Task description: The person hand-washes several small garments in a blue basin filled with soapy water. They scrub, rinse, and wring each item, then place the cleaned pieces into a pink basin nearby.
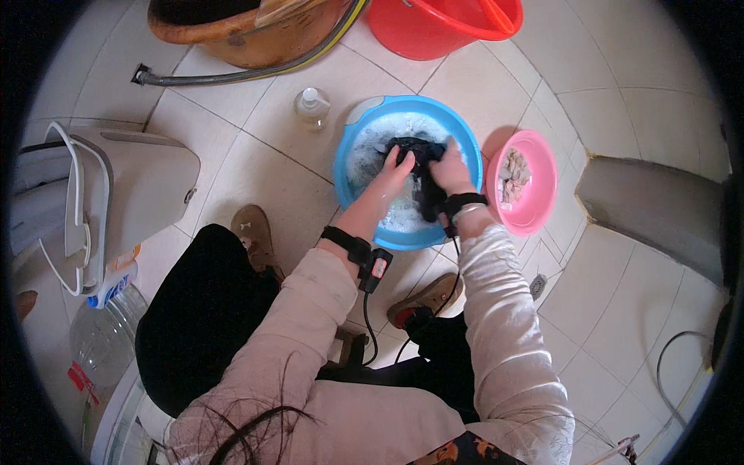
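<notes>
A blue plastic basin [347, 192] of sudsy water sits on the tiled floor in front of me. Wet black cloth [427, 192] lies bunched in the foam, part of it spread towards the near right of the basin. On its left side my left hand [400, 168] grips the cloth, thumb and fingers on top. My right hand [451, 170] holds the same cloth from the right, close to the rim. The fingertips of both hands are partly hidden by cloth and suds.
Right of the basin stands a pink basin [540, 206] holding crumpled light cloth [514, 168]. A clear pump bottle [312, 108] is at the back left. Further back are a red bucket [418, 40], a brown tub [244, 49] and a grey hose [215, 77]. A grey bin [145, 180] stands left.
</notes>
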`<state>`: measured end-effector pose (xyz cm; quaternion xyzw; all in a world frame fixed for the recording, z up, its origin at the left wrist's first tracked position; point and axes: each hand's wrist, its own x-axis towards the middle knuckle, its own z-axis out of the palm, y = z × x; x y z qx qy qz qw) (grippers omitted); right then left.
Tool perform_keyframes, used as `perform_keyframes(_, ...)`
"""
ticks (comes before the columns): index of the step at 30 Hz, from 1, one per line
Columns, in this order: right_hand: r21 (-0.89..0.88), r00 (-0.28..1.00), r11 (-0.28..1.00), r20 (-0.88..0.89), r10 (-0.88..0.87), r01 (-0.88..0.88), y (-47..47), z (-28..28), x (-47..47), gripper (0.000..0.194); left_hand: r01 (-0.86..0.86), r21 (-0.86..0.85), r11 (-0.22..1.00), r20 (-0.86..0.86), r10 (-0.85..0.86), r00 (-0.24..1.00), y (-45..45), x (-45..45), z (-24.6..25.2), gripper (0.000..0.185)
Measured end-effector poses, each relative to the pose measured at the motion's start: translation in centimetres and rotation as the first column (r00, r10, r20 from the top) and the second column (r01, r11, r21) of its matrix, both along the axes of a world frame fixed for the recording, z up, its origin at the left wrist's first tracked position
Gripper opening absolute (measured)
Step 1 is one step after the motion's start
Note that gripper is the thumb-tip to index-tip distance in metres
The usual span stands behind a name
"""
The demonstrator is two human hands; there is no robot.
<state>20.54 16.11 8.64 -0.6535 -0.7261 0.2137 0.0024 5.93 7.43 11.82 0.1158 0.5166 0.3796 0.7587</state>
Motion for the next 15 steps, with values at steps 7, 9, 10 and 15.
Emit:
perform_keyframes(7,-0.305,0.948,0.941,0.228,0.223,-0.148,-0.2,-4.8,-1.9,0.035,-0.334,-0.062,0.941,0.128,0.339,0.932,-1.7,-0.5,-5.6,0.093)
perform_keyframes(9,-0.332,0.904,0.928,0.325,0.278,-0.166,1.0,-4.2,-2.1,0.043,-0.362,-0.202,0.91,0.107,0.388,0.915,-1.5,-1.1,-5.3,0.086)
perform_keyframes(10,-0.283,0.959,0.952,0.22,0.18,-0.114,1.4,-3.3,-2.2,0.048,-0.362,-0.286,0.887,0.143,0.413,0.899,-1.2,-1.3,-4.8,0.084)
perform_keyframes(15,-0.266,0.875,0.951,-0.484,0.009,-0.158,-4.0,6.2,-2.8,0.032,-0.299,-0.397,0.868,0.532,0.482,0.696,-0.2,-0.1,-1.3,0.074)
